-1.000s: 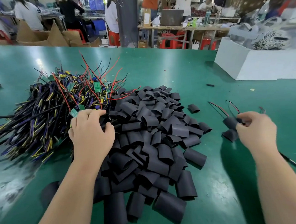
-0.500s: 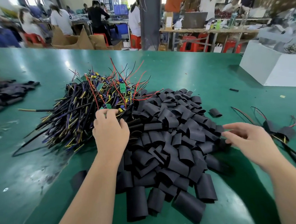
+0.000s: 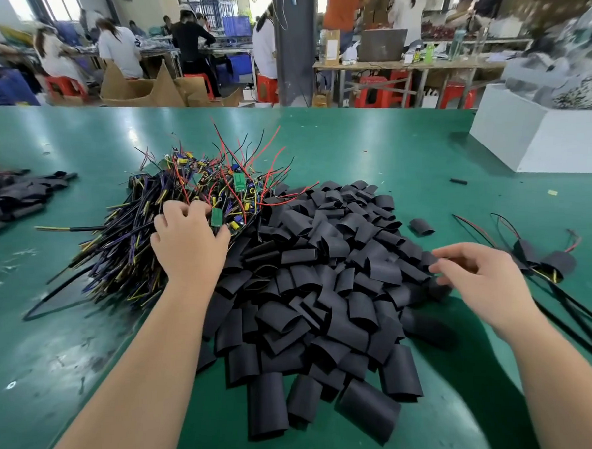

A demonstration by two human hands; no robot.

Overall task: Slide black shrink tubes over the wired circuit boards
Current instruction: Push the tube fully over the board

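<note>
A large heap of short, flattened black shrink tubes (image 3: 325, 284), too many to count, lies mid-tabletop, matte and creased. Touching its far-left edge is a tangle of wired circuit boards (image 3: 184, 209): small green boards with red, black, purple and yellow leads. The left hand (image 3: 187, 242) rests on that tangle, fingers (image 3: 180, 209) curled into the wires around one green board. The right hand (image 3: 479, 280) hovers at the heap's right edge, fingers (image 3: 450, 252) loosely spread, holding nothing. Two sleeved boards (image 3: 547, 262) lie right on the green tabletop (image 3: 386, 151).
</note>
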